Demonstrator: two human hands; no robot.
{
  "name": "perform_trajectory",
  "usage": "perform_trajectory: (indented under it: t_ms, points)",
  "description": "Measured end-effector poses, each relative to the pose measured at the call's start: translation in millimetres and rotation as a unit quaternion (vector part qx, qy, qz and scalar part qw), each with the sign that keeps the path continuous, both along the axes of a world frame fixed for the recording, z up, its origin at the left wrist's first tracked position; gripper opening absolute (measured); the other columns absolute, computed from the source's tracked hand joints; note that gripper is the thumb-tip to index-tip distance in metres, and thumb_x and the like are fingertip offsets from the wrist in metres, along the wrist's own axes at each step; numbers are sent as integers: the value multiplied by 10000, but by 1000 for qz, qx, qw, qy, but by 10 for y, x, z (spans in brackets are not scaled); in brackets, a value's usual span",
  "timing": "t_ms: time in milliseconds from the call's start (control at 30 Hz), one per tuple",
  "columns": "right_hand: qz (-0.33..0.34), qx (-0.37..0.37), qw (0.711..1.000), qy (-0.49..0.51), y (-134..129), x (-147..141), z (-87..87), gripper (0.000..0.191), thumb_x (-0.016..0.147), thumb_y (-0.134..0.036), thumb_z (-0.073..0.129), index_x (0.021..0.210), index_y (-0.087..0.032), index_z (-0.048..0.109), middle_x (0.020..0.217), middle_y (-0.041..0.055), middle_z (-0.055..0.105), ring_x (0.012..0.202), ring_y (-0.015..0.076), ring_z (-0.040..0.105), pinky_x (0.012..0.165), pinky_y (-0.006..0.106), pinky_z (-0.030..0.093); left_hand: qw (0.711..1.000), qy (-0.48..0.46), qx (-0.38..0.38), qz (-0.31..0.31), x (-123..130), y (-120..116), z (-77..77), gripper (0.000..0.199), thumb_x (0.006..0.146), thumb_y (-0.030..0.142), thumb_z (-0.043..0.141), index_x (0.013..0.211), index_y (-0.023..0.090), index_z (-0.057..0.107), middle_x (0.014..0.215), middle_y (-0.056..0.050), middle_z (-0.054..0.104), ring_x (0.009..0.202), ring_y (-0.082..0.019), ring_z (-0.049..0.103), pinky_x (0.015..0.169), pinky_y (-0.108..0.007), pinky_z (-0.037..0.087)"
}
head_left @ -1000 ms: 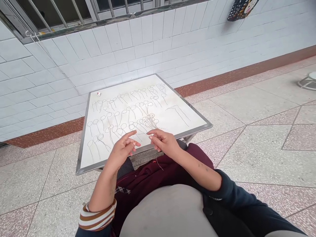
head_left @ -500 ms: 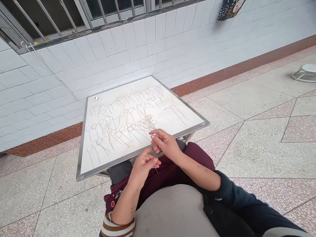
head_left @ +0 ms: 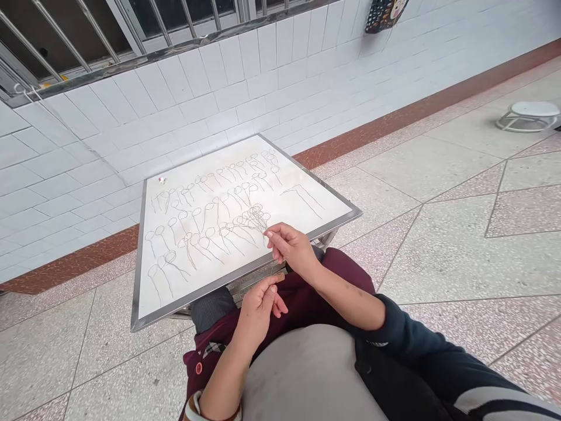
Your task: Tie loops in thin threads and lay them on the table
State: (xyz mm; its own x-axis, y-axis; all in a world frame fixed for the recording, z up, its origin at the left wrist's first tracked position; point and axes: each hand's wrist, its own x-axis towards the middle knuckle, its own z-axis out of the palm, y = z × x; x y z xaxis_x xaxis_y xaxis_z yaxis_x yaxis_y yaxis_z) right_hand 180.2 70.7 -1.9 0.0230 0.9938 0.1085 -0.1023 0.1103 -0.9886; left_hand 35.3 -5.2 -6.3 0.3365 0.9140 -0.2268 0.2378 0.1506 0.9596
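My left hand (head_left: 258,307) is over my lap, thumb and index finger pinched on a thin wire (head_left: 272,271), of which only a short stretch shows. A tan patch, perhaps tape, covers the tip of its index finger. Higher and to the right, by the table's near edge, my right hand (head_left: 291,248) is closed in a pinch on the wire's upper part; its fingers mostly hide it. Just beyond my right hand lies a tangled cluster of looped wires (head_left: 258,215). Rows of single looped wires (head_left: 204,240) with long tails spread over the white table (head_left: 175,298).
Two bent wires (head_left: 307,196) lie at the table's right side. A small white and red object (head_left: 162,180) sits near the far left corner. The tiled wall (head_left: 210,105) stands behind the table, below a barred window. A round white stool (head_left: 532,109) is on the floor far right.
My hands have moved apart: the left has dropped lower, while the right stays near the table's edge. The whole view has shifted slightly, with the table appearing further left.
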Motion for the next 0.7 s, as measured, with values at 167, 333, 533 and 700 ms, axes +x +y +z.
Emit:
perform_trajectory:
  t_ms: [167,333,533,700]
  points:
    - [-9,4,1000,-13,-13,11,8,217,867,-411,562,820,-204,603,553,-58,561,385,60,462,376,168,388,997,62,35,-10,28,-48,3,434,950,359,373,1246,142,605,599,4,630,508,-123,495,601,-265,419]
    - [-11,13,999,-27,-42,18,6,216,870,-398,556,770,-209,581,527,-59,541,397,71,468,390,176,397,993,105,49,-15,37,-89,-15,438,957,350,340,1233,159,622,607,0,656,513,-137,522,606,-276,436]
    - [-18,13,999,-35,-57,8,-10,211,872,-385,550,754,-211,570,534,-60,528,400,72,464,390,180,391,989,128,67,-24,53,-107,-46,428,956,338,326,1174,162,650,645,-10,680,527,-140,567,623,-285,455]
    - [-26,14,998,-51,-64,17,-20,204,871,-390,543,780,-211,574,590,-51,546,413,71,477,390,183,393,996,87,22,-21,77,-132,-126,381,934,333,369,1089,173,678,643,-12,682,520,-139,565,608,-284,444]
